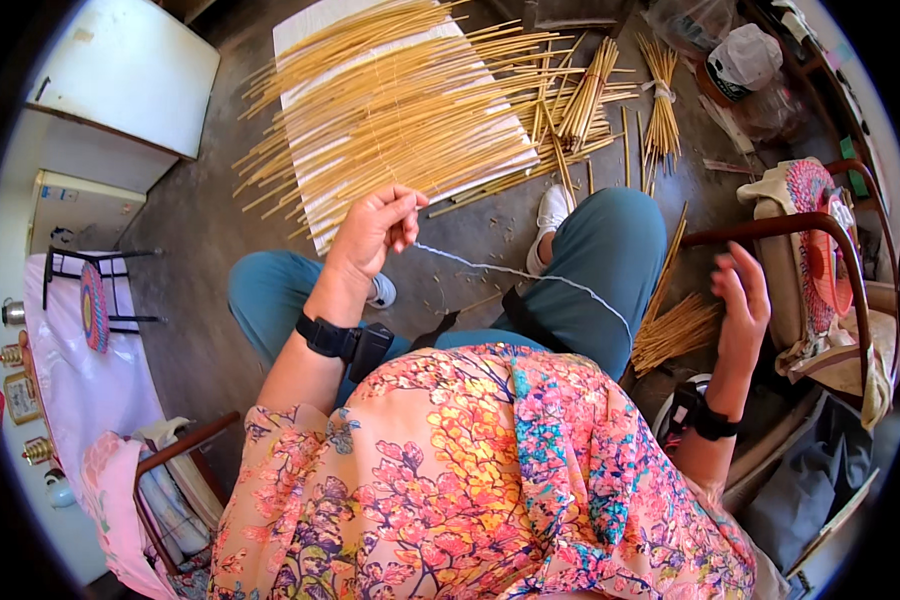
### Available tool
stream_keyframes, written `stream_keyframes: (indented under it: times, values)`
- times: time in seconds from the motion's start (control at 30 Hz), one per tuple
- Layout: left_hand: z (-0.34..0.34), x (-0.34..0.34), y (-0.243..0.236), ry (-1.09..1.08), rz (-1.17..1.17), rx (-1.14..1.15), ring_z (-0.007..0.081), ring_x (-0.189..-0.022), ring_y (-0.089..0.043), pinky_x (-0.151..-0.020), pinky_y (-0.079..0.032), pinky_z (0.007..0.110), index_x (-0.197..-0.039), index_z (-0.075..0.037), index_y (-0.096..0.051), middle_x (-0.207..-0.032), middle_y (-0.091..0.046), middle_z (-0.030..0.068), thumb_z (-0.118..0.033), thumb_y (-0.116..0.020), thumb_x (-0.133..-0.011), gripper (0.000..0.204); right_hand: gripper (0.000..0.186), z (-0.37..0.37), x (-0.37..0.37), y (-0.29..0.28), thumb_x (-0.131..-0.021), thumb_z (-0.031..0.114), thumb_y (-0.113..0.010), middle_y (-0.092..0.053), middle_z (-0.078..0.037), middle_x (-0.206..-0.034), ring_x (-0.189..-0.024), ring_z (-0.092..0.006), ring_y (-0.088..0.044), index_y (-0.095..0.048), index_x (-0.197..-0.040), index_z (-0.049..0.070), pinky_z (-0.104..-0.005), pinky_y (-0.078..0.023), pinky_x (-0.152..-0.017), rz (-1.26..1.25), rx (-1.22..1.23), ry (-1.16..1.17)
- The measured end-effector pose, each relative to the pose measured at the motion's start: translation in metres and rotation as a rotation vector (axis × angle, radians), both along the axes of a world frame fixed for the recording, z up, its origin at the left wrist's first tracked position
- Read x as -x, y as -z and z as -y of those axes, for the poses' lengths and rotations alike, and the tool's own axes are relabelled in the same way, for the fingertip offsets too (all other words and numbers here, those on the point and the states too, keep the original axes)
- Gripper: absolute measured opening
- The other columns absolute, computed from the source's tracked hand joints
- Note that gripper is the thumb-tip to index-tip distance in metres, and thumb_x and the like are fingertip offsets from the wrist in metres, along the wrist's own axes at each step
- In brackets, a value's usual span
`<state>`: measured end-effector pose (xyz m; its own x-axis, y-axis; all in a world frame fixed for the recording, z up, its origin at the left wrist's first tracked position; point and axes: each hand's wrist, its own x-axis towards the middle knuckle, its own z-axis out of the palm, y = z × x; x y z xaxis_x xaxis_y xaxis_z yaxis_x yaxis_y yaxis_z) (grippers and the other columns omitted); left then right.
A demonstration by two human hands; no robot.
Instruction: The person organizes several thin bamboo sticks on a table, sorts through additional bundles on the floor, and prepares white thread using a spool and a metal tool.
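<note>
My left hand is closed in a pinch on one end of a thin pale string. The string sags to the right across my lap and over my right knee. Off to the right, my right hand is raised beside the armchair with its fingers apart and nothing visible in it. Beyond my left hand, long straw-coloured stalks lie side by side in rows, crossed by thin threads. They rest on a white board on the floor and stick out past its edges.
Tied stalk bundles lie right of the board, and more stalks sit beside my right knee. An armchair stands at the right, with plastic bags behind it. White cabinets and a small black-legged stool are at the left.
</note>
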<state>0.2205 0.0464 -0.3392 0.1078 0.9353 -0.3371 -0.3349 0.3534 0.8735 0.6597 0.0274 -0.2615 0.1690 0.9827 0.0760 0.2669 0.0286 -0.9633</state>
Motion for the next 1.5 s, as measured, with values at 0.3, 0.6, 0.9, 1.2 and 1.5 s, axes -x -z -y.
stream_keyframes:
  times: [0.3,0.6,0.9,1.2,1.5]
  values:
    - [0.003,-0.021,-0.015,0.032,0.142,-0.106,0.0124,-0.061,-0.063,-0.044,-0.043,0.018,-0.091,0.000,-0.062,-0.068,-0.062,0.0044,-0.013,-0.056,-0.088,0.015,0.021,-0.014,0.174,-0.109,-0.079,0.013,-0.068,-0.062,-0.023,-0.092,-0.076,-0.0286,-0.065,-0.064,-0.094,-0.002,-0.0329,-0.054,-0.060,-0.439,-0.430,-1.698]
    - [0.012,-0.024,-0.012,0.101,0.144,-0.076,0.0090,-0.050,-0.058,-0.041,-0.040,0.016,-0.090,0.000,-0.064,-0.062,-0.059,0.0029,-0.015,-0.059,-0.086,0.017,0.026,-0.070,0.217,-0.002,-0.074,-0.003,-0.063,-0.054,-0.006,-0.088,-0.088,-0.0144,-0.056,-0.060,-0.100,0.002,-0.0248,-0.046,-0.070,0.171,-0.249,-0.942]
    - [0.024,-0.023,0.020,0.222,0.165,0.083,0.0078,-0.046,-0.053,-0.039,-0.037,0.016,-0.086,-0.002,-0.064,-0.060,-0.058,0.0026,-0.018,-0.061,-0.084,0.016,0.016,-0.059,0.230,0.071,-0.074,0.003,-0.066,-0.058,-0.007,-0.073,-0.066,-0.0211,-0.060,-0.066,-0.090,0.003,-0.0271,-0.047,-0.059,0.240,-0.438,-0.988]
    - [0.021,-0.024,0.050,0.214,0.261,0.187,0.0078,-0.050,-0.050,-0.042,-0.035,0.018,-0.088,-0.003,-0.061,-0.064,-0.055,0.0010,-0.022,-0.059,-0.086,0.019,0.008,-0.055,0.235,0.099,-0.075,0.004,-0.064,-0.054,-0.010,-0.070,-0.061,-0.0293,-0.055,-0.056,-0.075,0.005,-0.0354,-0.045,-0.053,0.571,-0.681,-0.853]
    - [0.015,-0.036,0.052,0.145,-0.129,-0.064,0.0033,-0.053,-0.047,-0.045,-0.035,0.017,-0.085,-0.006,-0.061,-0.066,-0.055,-0.0026,-0.011,-0.062,-0.083,0.006,0.017,-0.054,0.224,0.125,-0.081,0.012,-0.058,-0.054,-0.008,-0.065,-0.055,-0.0255,-0.051,-0.053,-0.068,0.004,-0.0328,-0.043,-0.051,0.425,-0.314,-0.801]
